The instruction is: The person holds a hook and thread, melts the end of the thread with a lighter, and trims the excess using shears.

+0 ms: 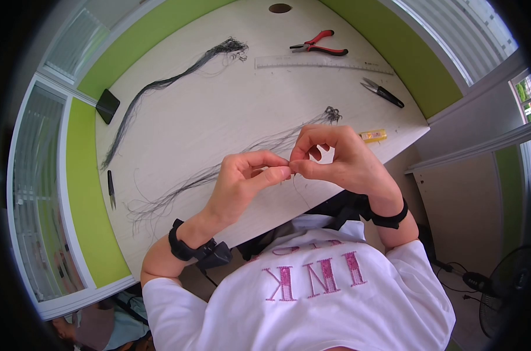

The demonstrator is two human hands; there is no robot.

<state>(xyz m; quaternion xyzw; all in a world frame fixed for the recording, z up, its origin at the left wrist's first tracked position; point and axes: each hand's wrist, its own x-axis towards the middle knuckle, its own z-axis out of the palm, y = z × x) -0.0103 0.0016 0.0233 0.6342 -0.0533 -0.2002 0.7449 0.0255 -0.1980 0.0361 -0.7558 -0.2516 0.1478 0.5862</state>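
Note:
Above the table's near part, my left hand [245, 178] and my right hand [333, 155] meet fingertip to fingertip. Both hands pinch a thin dark thread [301, 193], whose loose end hangs down below them. What lies right between the fingertips is too small to make out. Behind my hands a bundle of dark threads [201, 176] stretches diagonally over the table, with a knotted, looped end [333, 114] just beyond my right hand. A second, thicker dark bundle [160, 83] curves along the table's far left.
On the white table [189, 123] lie red-handled pliers [321, 45], a clear ruler [324, 63], black snips [385, 93], a yellow item [372, 136], a black object [107, 106] and small dark snips [111, 190]. A person [96, 327] is partly visible at the lower left.

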